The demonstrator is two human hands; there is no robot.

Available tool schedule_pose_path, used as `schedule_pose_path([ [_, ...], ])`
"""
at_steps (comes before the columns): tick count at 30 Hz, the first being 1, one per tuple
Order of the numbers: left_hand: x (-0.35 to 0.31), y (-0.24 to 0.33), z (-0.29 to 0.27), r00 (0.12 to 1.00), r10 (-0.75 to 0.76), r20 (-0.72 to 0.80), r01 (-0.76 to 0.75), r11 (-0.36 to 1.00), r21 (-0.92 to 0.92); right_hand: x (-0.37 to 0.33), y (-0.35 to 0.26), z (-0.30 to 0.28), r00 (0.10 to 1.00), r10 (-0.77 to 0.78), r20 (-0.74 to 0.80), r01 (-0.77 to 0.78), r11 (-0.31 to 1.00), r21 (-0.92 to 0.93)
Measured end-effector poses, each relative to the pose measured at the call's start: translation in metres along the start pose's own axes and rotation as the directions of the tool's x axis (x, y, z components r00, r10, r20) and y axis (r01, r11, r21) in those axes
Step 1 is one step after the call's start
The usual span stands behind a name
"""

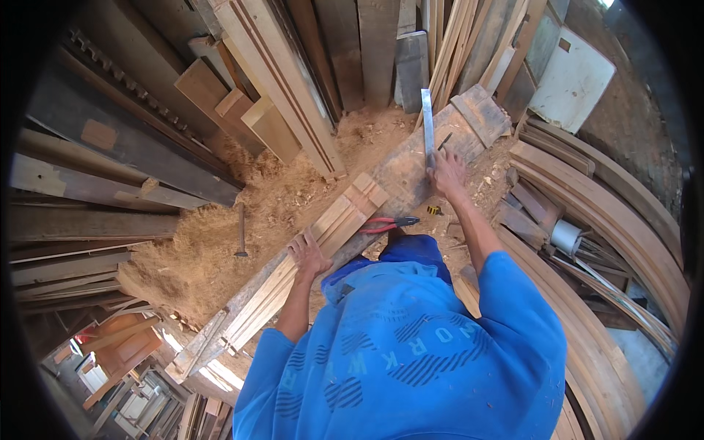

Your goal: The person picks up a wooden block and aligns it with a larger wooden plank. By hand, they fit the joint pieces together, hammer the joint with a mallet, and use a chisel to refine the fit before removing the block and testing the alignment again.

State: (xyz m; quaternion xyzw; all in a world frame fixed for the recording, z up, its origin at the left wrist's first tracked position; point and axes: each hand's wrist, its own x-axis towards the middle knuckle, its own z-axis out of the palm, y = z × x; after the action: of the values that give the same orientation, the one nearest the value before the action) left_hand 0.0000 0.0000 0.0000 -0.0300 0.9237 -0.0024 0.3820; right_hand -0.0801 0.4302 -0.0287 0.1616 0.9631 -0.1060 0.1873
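Several pale wooden strips (331,236) lie side by side along a long, worn plank bench (411,163) that runs diagonally in front of me. My left hand (308,253) grips the strips near their middle, fingers over the top. Farther right, my right hand (447,174) is closed on a flat metal ruler (427,121), which points away from me above the bench. A thin dark pencil (444,141) sticks out by the same fingers. Between my hands, red-handled pliers (390,224) rest at the bench's near edge. The right palm's inside is hidden.
A yellow and black tape measure (435,210) lies right of the pliers. A hammer (241,231) lies among wood shavings (198,249) beyond the bench. Boards (286,81) lean at the back. Curved timber pieces (587,191) and a white cylindrical container (565,237) are at right.
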Motion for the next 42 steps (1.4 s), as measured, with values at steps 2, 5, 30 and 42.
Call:
schedule_pose_path([
  [2,0.005,-0.009,-0.004,1.000,0.015,-0.009,-0.015,1.000,0.006,0.013,-0.016,-0.002,0.989,-0.133,-0.067,0.131,0.991,-0.037],
  [5,-0.010,0.013,0.014,1.000,0.013,0.004,-0.013,0.999,-0.052,-0.003,0.014,-0.001,0.992,-0.113,-0.057,0.112,0.993,-0.029],
  [30,-0.008,0.012,-0.002,0.999,0.012,-0.034,-0.012,1.000,-0.014,-0.131,-0.038,0.080,0.892,-0.429,0.145,0.418,0.903,0.099],
  [42,-0.009,0.067,0.019,0.963,0.138,-0.233,-0.160,0.984,-0.081,-0.029,0.092,0.007,0.951,0.090,0.295,-0.095,0.995,0.002],
])
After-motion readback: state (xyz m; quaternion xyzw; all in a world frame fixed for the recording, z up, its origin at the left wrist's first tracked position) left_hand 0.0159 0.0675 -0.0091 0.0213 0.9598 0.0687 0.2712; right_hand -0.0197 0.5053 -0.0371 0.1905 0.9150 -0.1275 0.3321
